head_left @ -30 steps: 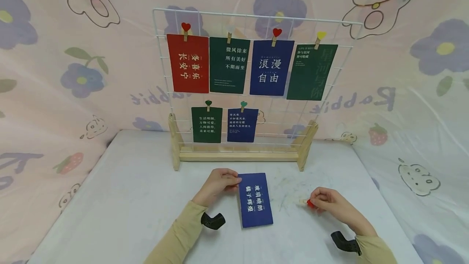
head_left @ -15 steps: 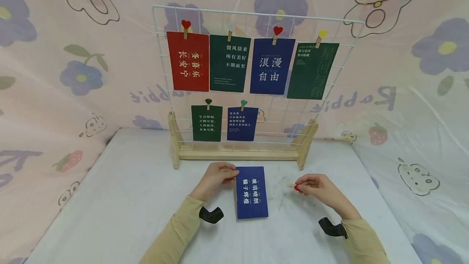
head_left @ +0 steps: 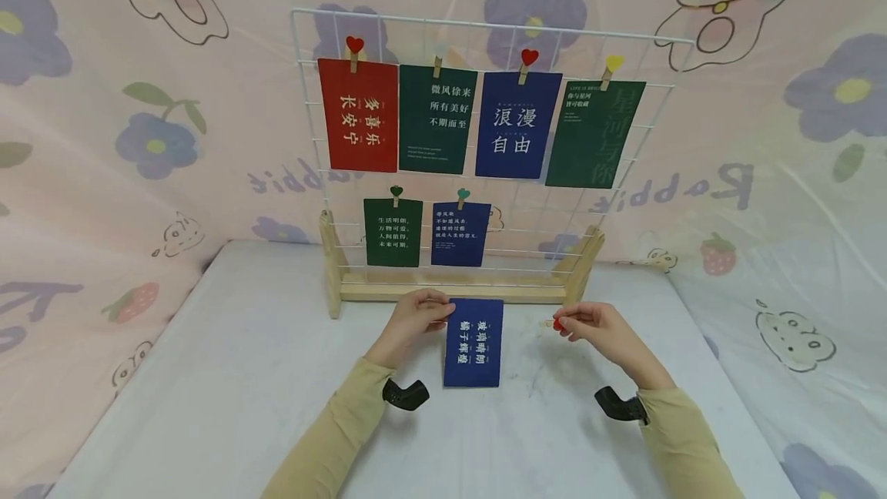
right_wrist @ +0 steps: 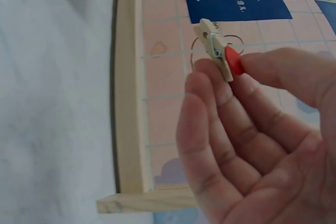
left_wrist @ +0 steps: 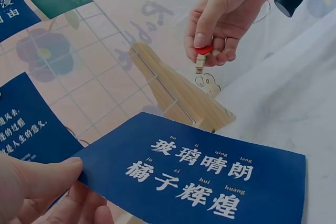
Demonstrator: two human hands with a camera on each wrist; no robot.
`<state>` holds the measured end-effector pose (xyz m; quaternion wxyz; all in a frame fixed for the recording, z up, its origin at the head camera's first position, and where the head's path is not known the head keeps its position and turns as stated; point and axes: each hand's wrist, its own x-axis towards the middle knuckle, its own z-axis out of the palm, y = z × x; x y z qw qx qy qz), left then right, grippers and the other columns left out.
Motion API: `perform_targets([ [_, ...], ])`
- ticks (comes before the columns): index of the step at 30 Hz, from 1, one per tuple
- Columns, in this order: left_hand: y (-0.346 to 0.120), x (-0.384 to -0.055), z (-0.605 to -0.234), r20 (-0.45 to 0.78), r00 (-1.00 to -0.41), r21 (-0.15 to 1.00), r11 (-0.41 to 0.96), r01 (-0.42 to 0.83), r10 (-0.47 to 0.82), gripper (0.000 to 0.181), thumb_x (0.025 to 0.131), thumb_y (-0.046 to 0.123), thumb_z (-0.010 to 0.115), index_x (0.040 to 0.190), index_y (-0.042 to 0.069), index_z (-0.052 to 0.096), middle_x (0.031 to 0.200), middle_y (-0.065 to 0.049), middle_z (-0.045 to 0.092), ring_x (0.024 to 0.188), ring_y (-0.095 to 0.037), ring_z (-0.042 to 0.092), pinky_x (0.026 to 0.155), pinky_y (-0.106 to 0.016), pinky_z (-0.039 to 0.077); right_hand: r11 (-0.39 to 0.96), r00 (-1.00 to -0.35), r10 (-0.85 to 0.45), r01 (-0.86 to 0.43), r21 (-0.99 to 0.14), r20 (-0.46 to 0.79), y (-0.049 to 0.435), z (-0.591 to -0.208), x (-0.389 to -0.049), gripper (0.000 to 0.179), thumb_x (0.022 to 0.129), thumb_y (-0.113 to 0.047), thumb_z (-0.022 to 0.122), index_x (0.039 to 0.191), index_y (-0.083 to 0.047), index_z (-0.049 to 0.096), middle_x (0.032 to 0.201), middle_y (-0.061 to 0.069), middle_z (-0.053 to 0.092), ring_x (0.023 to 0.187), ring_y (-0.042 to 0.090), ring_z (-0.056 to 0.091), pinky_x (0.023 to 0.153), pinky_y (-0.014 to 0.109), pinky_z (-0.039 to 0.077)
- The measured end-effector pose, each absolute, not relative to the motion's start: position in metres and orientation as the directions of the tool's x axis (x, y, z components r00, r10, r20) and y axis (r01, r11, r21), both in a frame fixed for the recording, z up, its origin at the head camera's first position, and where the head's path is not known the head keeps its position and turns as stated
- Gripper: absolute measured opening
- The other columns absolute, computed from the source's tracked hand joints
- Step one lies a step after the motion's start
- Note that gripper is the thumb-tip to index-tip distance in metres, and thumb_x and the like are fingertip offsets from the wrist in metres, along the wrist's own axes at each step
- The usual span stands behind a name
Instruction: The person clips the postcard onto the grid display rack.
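A blue card with white lettering (head_left: 474,345) is pinched at its upper left corner by my left hand (head_left: 410,325). In the left wrist view, thumb and fingers grip the edge of that blue card (left_wrist: 210,171). My right hand (head_left: 606,333) pinches a small wooden clothespin with a red heart (head_left: 557,324). The right wrist view shows the clothespin (right_wrist: 214,45) between thumb and fingertips, its heart under the thumb. Both hands are just in front of a white wire grid rack (head_left: 533,210) on a wooden stand (head_left: 450,293).
Several cards hang on the grid by heart clothespins: a red card (head_left: 359,115), a large blue card (head_left: 517,125) and green ones above, a small green card (head_left: 393,232) and a small blue card (head_left: 460,235) below. A white tabletop (head_left: 229,376) lies under the hands.
Both hands have moved forward toward the rack, the left with the blue card, the right with the clothespin. The right hand has also shifted left, closer to the card.
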<state>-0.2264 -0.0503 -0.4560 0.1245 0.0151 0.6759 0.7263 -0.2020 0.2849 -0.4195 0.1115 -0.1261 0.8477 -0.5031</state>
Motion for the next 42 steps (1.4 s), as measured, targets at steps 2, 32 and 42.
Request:
perform_targets([
  [2, -0.049, -0.228, -0.452, -0.146, -0.969, 0.986, -0.051, -0.159, 0.198, 0.025, 0.087, 0.014, 0.072, 0.106, 0.001, 0.063, 0.093, -0.008, 0.067, 0.080, -0.017, 0.062, 0.082, -0.038, 0.054, 0.453, -0.942, -0.331, -0.111, -0.885, -0.051, 0.284, -0.415, -0.205, 0.033, 0.096, -0.019, 0.060, 0.115, 0.008, 0.060, 0.099, 0.014, 0.067, 0.087, 0.020, 0.064, 0.079, 0.036, 0.055],
  [32, -0.031, -0.247, -0.407, -0.075, -0.978, 0.993, -0.077, -0.092, 0.196, 0.022, 0.089, 0.013, 0.070, 0.108, 0.003, 0.064, 0.102, -0.008, 0.065, 0.096, -0.022, 0.062, 0.086, -0.034, 0.053, 0.428, -0.958, -0.277, -0.186, -0.885, 0.067, 0.258, -0.359, -0.243, 0.034, 0.092, -0.020, 0.067, 0.115, 0.003, 0.061, 0.113, 0.023, 0.063, 0.094, 0.018, 0.065, 0.083, 0.025, 0.053],
  [42, -0.021, -0.255, -0.392, -0.021, -0.986, 0.996, -0.083, -0.035, 0.164, 0.018, 0.089, 0.015, 0.069, 0.105, 0.007, 0.066, 0.101, -0.007, 0.065, 0.093, -0.019, 0.062, 0.089, -0.035, 0.052, 0.403, -0.953, -0.239, -0.270, -0.875, 0.184, 0.251, -0.345, -0.253, 0.037, 0.093, -0.020, 0.064, 0.119, 0.006, 0.060, 0.112, 0.024, 0.063, 0.089, 0.013, 0.064, 0.080, 0.026, 0.054],
])
